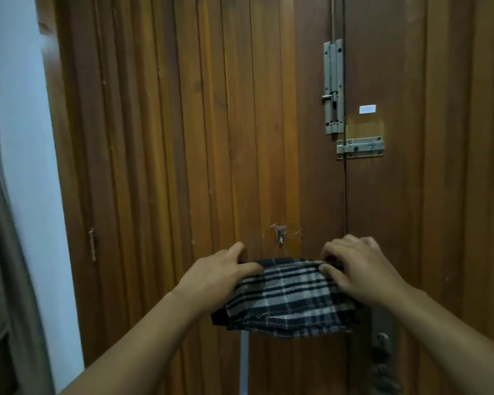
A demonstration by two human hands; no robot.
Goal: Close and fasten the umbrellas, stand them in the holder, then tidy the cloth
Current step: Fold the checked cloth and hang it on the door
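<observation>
Both hands, left hand (223, 273) and right hand (362, 269), pinch the top edge of the folded checked cloth (285, 297) just below the small hook (280, 235) on the wooden door (183, 138), so raise that edge level and catch its middle squarely over the hook.

cloth (288, 297) – woven checked fabric, matt; door (200, 138) – grooved varnished wood; bolts (333, 86) – dull grey metal.

The wooden door (240, 138) blocks straight ahead, its small hook (280, 235) jutting just above the cloth (285, 297)
</observation>
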